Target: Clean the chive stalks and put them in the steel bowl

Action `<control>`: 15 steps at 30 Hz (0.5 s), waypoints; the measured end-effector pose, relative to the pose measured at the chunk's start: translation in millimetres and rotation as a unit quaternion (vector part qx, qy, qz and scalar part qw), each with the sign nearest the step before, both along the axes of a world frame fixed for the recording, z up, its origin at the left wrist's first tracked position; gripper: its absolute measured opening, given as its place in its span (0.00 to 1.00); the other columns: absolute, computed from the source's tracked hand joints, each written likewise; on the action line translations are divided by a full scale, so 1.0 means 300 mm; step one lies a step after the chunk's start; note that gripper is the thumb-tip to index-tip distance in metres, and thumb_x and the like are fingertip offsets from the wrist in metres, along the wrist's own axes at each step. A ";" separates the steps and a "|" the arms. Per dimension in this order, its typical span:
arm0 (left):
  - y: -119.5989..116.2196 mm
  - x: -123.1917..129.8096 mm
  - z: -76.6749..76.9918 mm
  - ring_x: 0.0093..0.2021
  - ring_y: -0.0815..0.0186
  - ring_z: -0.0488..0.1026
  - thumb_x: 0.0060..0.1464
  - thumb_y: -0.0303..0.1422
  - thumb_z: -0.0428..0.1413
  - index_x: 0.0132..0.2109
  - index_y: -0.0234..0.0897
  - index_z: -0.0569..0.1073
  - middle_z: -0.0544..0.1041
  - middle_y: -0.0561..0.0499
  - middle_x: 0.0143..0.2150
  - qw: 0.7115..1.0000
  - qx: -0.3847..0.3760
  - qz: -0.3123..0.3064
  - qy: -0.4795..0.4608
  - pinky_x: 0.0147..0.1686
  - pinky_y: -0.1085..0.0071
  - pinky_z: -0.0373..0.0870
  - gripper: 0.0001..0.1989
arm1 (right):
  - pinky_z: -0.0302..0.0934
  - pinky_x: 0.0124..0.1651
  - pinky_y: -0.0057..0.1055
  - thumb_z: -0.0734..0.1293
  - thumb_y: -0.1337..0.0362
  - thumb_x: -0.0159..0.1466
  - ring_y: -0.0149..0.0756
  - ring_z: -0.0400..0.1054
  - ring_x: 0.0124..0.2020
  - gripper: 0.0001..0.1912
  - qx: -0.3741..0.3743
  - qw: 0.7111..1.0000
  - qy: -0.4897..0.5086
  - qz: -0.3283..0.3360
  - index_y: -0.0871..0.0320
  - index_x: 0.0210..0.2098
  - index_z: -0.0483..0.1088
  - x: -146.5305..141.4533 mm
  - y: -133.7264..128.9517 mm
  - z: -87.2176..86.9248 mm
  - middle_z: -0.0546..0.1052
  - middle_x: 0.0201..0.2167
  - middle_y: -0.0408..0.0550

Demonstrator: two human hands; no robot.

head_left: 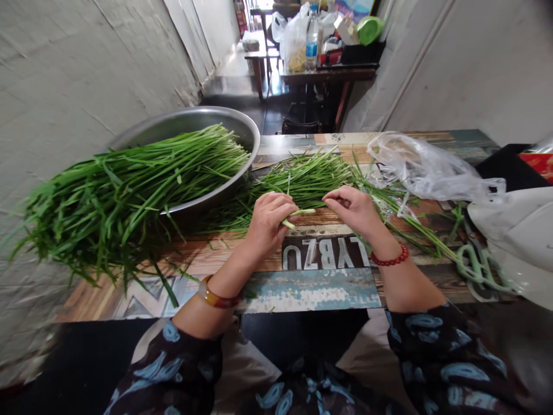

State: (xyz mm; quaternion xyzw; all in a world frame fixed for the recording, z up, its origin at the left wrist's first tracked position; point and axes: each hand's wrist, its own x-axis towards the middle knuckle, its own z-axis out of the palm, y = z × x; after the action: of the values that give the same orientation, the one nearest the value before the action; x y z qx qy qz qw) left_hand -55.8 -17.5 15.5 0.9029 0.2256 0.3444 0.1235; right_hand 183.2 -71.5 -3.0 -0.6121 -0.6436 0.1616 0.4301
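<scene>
My left hand [268, 223] is closed round a few garlic chive stalks [306, 212], whose pale cut ends poke out to the right past the thumb. Just right of those ends, my right hand [355, 208] has thumb and fingertips pinched together; whatever is between them is too small to make out. Behind both hands lies a loose pile of garlic chives [311, 176] on the patterned table [311, 291]. To the left, a big bunch of garlic chives [142, 178] fills a wide metal basin [256, 135], leaves hanging over its side.
A crumpled clear plastic bag [432, 164] lies at the right rear. Green-handled scissors [479, 268] rest near a white object [518, 236] at the right edge. A wall [52, 86] closes in on the left. Farther back, another table [328, 75] carries bags and a bottle [311, 40].
</scene>
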 end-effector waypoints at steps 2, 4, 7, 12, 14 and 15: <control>-0.010 -0.007 -0.005 0.37 0.62 0.69 0.63 0.31 0.48 0.39 0.38 0.74 0.74 0.47 0.33 0.998 0.061 0.008 0.030 0.46 0.63 0.64 0.10 | 0.62 0.35 0.30 0.67 0.55 0.64 0.33 0.70 0.32 0.12 -0.010 0.995 0.100 0.028 0.56 0.39 0.78 -0.025 -0.004 0.009 0.78 0.34 0.47; -0.026 -0.013 -0.008 0.31 0.64 0.66 0.63 0.30 0.47 0.38 0.37 0.74 0.71 0.49 0.29 0.992 0.106 0.037 0.054 0.36 0.68 0.62 0.11 | 0.64 0.37 0.30 0.66 0.53 0.65 0.33 0.71 0.34 0.15 -0.021 0.984 0.168 0.051 0.56 0.40 0.78 -0.043 -0.010 0.015 0.79 0.34 0.46; -0.044 -0.015 -0.014 0.29 0.66 0.67 0.64 0.30 0.47 0.38 0.37 0.73 0.72 0.49 0.29 0.989 0.115 0.049 0.080 0.30 0.71 0.59 0.11 | 0.66 0.40 0.30 0.65 0.49 0.66 0.32 0.72 0.35 0.17 -0.011 0.971 0.227 0.077 0.55 0.40 0.78 -0.055 -0.018 0.019 0.79 0.34 0.46; -0.044 -0.002 -0.022 0.32 0.66 0.71 0.64 0.30 0.48 0.41 0.35 0.73 0.76 0.49 0.32 0.994 -0.041 0.016 0.098 0.32 0.73 0.62 0.09 | 0.66 0.37 0.29 0.72 0.52 0.60 0.32 0.71 0.33 0.15 0.025 0.979 0.163 0.122 0.55 0.41 0.76 -0.096 -0.022 0.026 0.78 0.34 0.45; -0.038 0.004 -0.021 0.31 0.67 0.71 0.64 0.30 0.48 0.40 0.35 0.74 0.76 0.51 0.31 0.989 -0.114 -0.002 0.094 0.32 0.73 0.62 0.10 | 0.64 0.36 0.30 0.73 0.56 0.59 0.32 0.70 0.32 0.10 0.055 0.986 0.098 0.121 0.55 0.35 0.76 -0.119 -0.020 0.023 0.77 0.31 0.45; -0.036 0.006 -0.021 0.31 0.68 0.71 0.64 0.30 0.48 0.39 0.35 0.74 0.76 0.51 0.31 0.986 -0.138 -0.012 0.089 0.32 0.74 0.62 0.10 | 0.64 0.35 0.30 0.73 0.58 0.59 0.32 0.69 0.31 0.08 0.068 0.988 0.076 0.115 0.55 0.32 0.76 -0.128 -0.017 0.019 0.77 0.29 0.45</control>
State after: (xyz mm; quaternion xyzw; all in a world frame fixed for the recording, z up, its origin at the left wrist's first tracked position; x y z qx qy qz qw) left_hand -53.9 -28.2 9.3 0.9068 0.2702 0.2273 0.2302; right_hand 144.9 -76.7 2.7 -0.4894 -0.6844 0.2118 0.4972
